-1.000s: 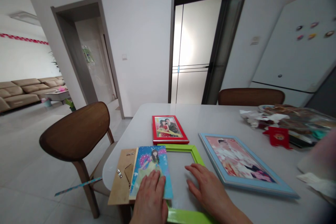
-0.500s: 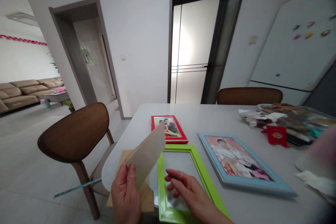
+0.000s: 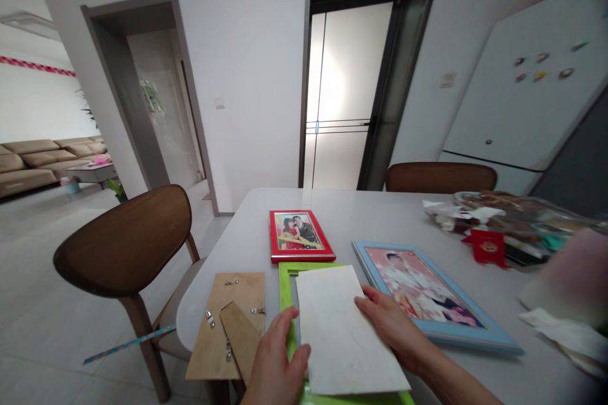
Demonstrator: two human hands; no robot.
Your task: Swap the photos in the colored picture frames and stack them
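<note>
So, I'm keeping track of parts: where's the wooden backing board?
Head view, lower left: the wooden backing board lies near the left edge of the white table, left of the green frame.

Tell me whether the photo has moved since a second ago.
Yes: the photo has moved rightward against the red frame, off the backing, and now shows its white back.

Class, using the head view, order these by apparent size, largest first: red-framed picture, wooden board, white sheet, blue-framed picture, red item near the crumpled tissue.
1. White sheet and blue-framed picture: too close to rank, the sheet being nearer the camera
2. Wooden board, partly covered
3. Red-framed picture
4. Red item
</note>
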